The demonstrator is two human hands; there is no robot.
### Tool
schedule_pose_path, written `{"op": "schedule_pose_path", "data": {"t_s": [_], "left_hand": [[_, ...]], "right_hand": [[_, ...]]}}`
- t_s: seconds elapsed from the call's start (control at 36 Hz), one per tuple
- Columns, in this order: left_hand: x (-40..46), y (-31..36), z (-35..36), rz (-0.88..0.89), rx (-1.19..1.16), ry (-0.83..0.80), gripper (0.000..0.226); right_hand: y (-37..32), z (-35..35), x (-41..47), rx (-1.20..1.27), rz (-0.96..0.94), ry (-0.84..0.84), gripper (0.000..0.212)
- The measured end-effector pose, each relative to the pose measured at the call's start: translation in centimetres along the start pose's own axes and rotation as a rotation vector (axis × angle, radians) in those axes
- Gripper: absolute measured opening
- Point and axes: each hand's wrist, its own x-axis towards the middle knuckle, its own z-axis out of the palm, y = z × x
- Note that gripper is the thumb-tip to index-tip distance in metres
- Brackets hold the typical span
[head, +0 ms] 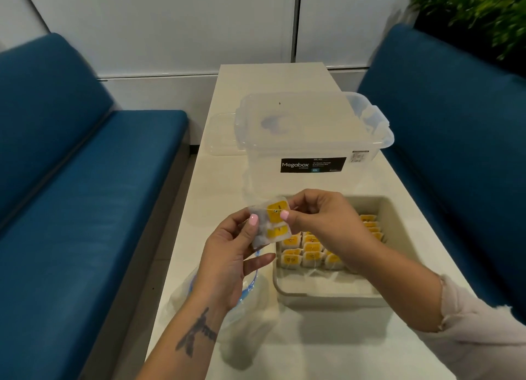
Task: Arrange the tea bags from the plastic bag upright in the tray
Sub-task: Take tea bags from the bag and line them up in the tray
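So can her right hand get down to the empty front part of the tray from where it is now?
Probably yes. The right hand is just above the tray, whose front strip is bare with nothing over it. It pinches tea bags with the left hand, so it must let go first.

Clear glossy plastic box (310,134) and bag (247,302), matt cream tray (330,294), papery tea bags (310,251), smooth table (227,166), blue cloth seats (85,180).
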Motion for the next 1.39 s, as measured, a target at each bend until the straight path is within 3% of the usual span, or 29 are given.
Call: {"op": "schedule_pose_path", "data": {"t_s": [0.36, 0.56, 0.64, 0.75, 0.97, 1.17, 1.25, 1.39], "left_hand": [[0.1, -0.5, 1.4, 0.133, 0.073, 0.111, 0.02], [0.0, -0.9, 1.8, 0.176, 0.187, 0.089, 0.007], [0.0, -0.9, 2.0, 0.204, 0.23, 0.085, 0.009], [-0.1, -0.9, 2.2, 0.243, 0.307, 0.091, 0.016], [0.1, -1.5, 2.4, 0.289, 0.391, 0.138, 0.013], [0.1, -1.6, 2.4, 0.263, 0.347, 0.151, 0.02], [0.1, -1.4, 2.4, 0.241, 0.295, 0.121, 0.025], [-0.3, -0.9, 2.6, 0.269, 0.237, 0.048, 0.024]], "right_hand": [[0.3, -1.0, 0.0, -0.014, 0.039, 0.003, 0.004], [0.3, -1.2, 0.2, -0.114, -0.064, -0.001, 0.023], [0.2, -1.2, 0.2, -0.15, -0.084, -0.029, 0.022], [0.2, -1.2, 0.3, -0.169, -0.1, -0.027, 0.004], [0.4, -0.7, -0.1, -0.319, -0.221, 0.105, 0.014], [0.2, -0.6, -0.4, -0.51, -0.315, 0.009, 0.006], [0.3, -1.0, -0.7, -0.413, -0.269, -0.043, 0.011], [0.9, -1.2, -1.0, -0.062, -0.195, 0.039, 0.02]]}}
